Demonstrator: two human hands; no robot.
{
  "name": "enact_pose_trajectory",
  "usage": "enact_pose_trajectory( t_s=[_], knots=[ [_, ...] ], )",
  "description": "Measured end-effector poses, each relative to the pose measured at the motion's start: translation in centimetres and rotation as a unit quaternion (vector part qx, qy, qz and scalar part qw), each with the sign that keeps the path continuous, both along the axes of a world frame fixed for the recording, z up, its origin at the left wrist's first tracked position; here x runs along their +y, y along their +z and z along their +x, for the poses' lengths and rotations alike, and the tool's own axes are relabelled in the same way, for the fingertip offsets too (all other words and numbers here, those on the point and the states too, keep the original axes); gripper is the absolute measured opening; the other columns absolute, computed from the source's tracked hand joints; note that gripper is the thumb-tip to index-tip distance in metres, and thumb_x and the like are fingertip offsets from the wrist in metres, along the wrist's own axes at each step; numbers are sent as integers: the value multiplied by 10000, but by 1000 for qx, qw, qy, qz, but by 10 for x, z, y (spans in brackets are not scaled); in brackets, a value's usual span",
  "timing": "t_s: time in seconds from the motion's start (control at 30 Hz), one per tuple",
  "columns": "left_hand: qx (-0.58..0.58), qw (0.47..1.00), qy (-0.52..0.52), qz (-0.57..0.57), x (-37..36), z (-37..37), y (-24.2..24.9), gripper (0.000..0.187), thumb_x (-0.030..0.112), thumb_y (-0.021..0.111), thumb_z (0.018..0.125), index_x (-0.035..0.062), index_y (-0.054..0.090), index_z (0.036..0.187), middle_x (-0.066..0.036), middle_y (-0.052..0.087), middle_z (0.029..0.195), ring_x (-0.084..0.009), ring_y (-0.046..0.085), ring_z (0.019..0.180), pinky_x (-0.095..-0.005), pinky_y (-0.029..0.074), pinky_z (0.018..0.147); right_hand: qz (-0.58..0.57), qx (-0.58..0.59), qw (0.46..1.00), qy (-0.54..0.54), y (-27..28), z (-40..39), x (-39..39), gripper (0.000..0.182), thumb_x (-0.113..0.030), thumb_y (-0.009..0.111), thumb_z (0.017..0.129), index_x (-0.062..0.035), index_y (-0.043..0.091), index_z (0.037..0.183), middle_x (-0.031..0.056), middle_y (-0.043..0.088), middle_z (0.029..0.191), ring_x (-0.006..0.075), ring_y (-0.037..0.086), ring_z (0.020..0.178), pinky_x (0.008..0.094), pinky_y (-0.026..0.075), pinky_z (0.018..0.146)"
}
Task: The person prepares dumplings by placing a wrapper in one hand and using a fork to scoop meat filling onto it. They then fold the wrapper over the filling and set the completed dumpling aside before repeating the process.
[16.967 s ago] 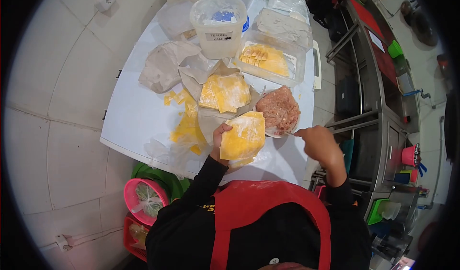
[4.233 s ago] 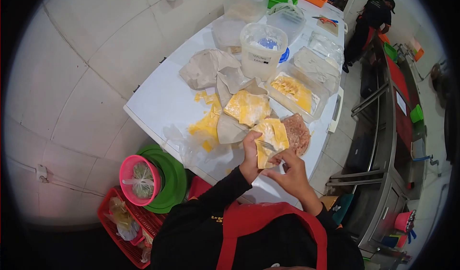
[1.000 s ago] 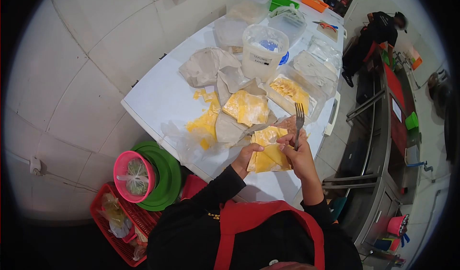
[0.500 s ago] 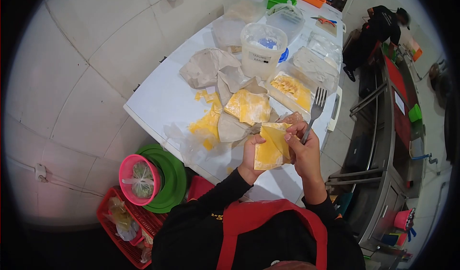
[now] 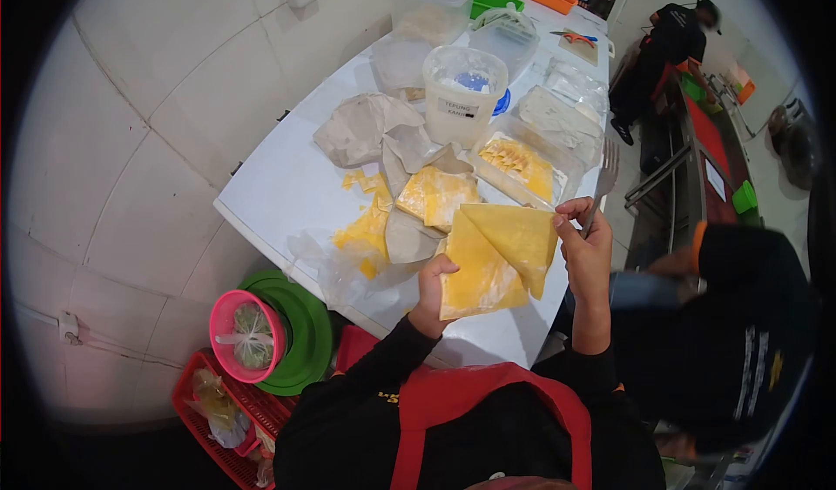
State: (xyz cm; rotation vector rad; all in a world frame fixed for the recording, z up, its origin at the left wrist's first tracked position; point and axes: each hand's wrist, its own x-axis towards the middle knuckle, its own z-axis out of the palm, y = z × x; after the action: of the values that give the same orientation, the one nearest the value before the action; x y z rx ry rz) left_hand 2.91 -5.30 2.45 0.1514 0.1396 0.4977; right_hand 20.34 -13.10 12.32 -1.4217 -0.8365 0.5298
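Observation:
My left hand (image 5: pixel 429 288) is closed on the left edge of a floury stack of square yellow wonton wrappers (image 5: pixel 470 277), thumb on top. A corner of the top wrapper (image 5: pixel 525 229) is pinched between the thumb and fingers of my right hand (image 5: pixel 589 251). That sheet is peeled up to the right, partly apart from those beneath. A metal fork (image 5: pixel 608 175) is also held in my right hand, tines up. Beyond my hands, another wrapper stack (image 5: pixel 435 196) rests on brown paper (image 5: pixel 409 236). Yellow dough scraps (image 5: pixel 366 224) lie to its left.
A labelled white tub (image 5: pixel 461 98) stands on the white table (image 5: pixel 270 194), beside a clear tray (image 5: pixel 562 185) of folded yellow pieces. Close on my right is a person in black (image 5: pixel 731 333); another person (image 5: pixel 670 46) stands farther back. A pink bucket (image 5: pixel 228 316) is at lower left.
My right hand has moved right and slightly up, pulling the top wrapper's corner away from the stack. A second person has come into view close on the right. The view has shifted slightly.

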Motion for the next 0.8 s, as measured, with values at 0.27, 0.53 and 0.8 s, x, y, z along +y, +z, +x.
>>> enact_pose_trajectory(
  t_s=[0.27, 0.53, 0.8],
  knots=[
    [-192, 976, -59, -84, 7, -13, -19, 674, 133, 446, 666, -61, 357, 1306, -265, 463, 1271, -421, 478, 1152, -534, 379, 990, -5, -119, 993, -7, -28, 32, 16, 29, -16, 562, 826, -27, 569, 851, -9, 544, 792, 54, 468, 639, 196, 365, 553],
    [-166, 979, -37, -110, 6, -15, -20, 670, 125, 447, 678, -53, 343, 1315, -271, 449, 1282, -415, 471, 1161, -531, 374, 993, -79, -299, 951, -10, -26, 1, 0, 141, -57, 605, 819, -8, 623, 950, 50, 608, 792, 64, 517, 637, 218, 409, 525],
    [-158, 982, -26, -96, 10, -10, -9, 764, 146, 415, 663, -46, 251, 1384, -270, 368, 1356, -401, 422, 1214, -485, 330, 1042, -153, -297, 940, 62, -34, -11, -19, 257, -104, 700, 756, -41, 634, 996, 132, 649, 820, 222, 600, 617, 281, 468, 576]
  ],
)
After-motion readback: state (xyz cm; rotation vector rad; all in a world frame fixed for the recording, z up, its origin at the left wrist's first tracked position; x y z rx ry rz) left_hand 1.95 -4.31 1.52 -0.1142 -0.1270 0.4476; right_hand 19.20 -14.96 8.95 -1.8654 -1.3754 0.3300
